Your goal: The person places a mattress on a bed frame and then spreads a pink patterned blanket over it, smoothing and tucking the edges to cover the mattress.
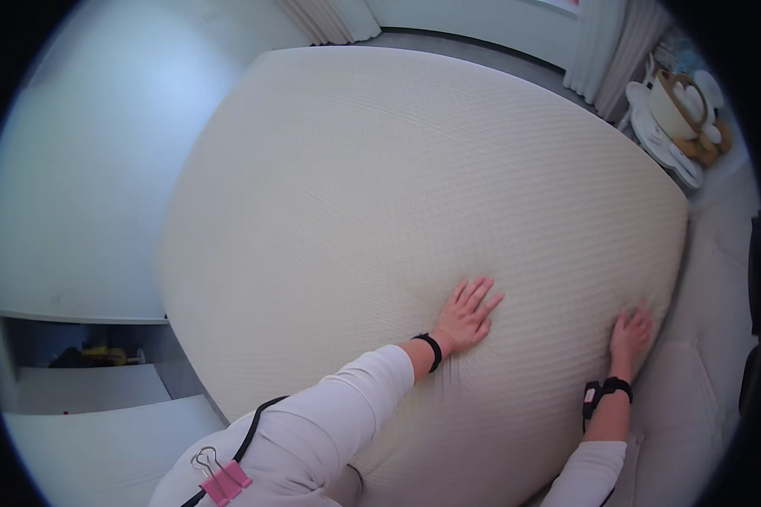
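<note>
A large mattress in a cream, ribbed cover spreads before me. My left hand lies palm down on its top with the fingers spread, and the cover creases beneath it. Near the mattress's right edge, beside the padded headboard, my right hand rests on the cover, its fingers slightly blurred and apart. Neither hand holds anything. Both wrists carry black bands, the right one with a small black device. A pink binder clip grips a black cord at my left sleeve.
A pale tufted headboard runs along the right side. At the upper right, a white side table bears a basket and other items. Curtains hang beyond the mattress. At left is an open shelf compartment with things inside.
</note>
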Tool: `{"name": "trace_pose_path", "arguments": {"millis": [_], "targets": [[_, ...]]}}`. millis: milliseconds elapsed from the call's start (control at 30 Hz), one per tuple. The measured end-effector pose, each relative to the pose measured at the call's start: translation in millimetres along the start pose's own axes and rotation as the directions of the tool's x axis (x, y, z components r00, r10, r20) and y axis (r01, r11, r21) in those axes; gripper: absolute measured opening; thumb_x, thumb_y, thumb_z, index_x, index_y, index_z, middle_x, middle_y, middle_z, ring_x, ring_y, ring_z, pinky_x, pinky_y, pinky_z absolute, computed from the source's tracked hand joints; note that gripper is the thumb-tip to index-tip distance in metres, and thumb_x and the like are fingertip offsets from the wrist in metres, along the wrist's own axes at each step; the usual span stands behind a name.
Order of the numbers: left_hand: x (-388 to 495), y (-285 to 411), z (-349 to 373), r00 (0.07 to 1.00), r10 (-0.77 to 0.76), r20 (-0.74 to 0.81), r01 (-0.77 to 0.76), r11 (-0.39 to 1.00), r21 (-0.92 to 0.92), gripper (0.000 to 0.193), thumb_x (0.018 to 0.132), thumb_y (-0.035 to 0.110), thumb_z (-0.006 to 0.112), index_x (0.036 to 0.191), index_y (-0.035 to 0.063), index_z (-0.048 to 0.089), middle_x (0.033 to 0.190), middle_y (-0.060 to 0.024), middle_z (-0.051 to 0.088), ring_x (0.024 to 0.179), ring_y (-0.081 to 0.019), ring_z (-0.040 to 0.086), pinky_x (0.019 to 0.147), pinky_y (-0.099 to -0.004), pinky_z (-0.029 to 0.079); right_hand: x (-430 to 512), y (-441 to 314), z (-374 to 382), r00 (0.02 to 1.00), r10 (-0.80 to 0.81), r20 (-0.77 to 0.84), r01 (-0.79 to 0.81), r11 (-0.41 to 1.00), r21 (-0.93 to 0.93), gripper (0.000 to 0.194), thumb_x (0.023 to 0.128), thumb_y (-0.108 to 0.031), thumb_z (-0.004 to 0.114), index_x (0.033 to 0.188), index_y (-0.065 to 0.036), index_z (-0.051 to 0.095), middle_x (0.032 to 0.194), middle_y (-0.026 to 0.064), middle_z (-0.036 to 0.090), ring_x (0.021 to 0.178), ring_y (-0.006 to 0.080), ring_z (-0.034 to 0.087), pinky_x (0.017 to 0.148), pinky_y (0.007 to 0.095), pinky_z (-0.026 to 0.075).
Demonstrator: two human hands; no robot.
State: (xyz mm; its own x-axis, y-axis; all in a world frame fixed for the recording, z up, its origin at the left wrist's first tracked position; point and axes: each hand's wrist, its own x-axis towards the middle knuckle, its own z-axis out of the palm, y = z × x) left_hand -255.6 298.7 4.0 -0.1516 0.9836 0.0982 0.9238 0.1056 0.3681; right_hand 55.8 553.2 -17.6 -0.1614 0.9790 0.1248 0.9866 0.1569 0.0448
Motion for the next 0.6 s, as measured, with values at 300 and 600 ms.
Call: {"name": "trace_pose_path", "arguments": {"millis": [300, 600], "targets": [[-43, 34, -1, 0.997, -0.016, 0.081, 0.005, 0.990, 0.140, 0.055, 0.092, 0.030, 0.048, 0.140, 0.0047, 0.043, 0.147, -0.0167, 0.038, 0.139, -0.0303, 0.030, 0.115, -0.0478, 0.019, -383, -95, -102, 0.933, -0.188, 0.307, 0.111, 0.961, 0.252, 0.071, 0.085, -0.030, 0.063, 0.146, -0.010, 0.034, 0.150, 0.0225, 0.029, 0.139, 0.0373, 0.026, 0.114, 0.0540, 0.017], [-468, -52, -104, 0.943, -0.022, 0.333, 0.140, 0.932, -0.334, 0.042, 0.080, 0.013, 0.053, 0.119, -0.0019, 0.054, 0.137, -0.0234, 0.046, 0.120, -0.0379, 0.051, 0.100, -0.0441, 0.044, -674, -33, -135, 0.675, 0.127, 0.727, -0.360, 0.917, 0.174, 0.035, 0.090, -0.027, 0.055, 0.109, 0.002, 0.060, 0.094, 0.0183, 0.066, 0.085, 0.0326, 0.065, 0.079, 0.0425, 0.053]]}}
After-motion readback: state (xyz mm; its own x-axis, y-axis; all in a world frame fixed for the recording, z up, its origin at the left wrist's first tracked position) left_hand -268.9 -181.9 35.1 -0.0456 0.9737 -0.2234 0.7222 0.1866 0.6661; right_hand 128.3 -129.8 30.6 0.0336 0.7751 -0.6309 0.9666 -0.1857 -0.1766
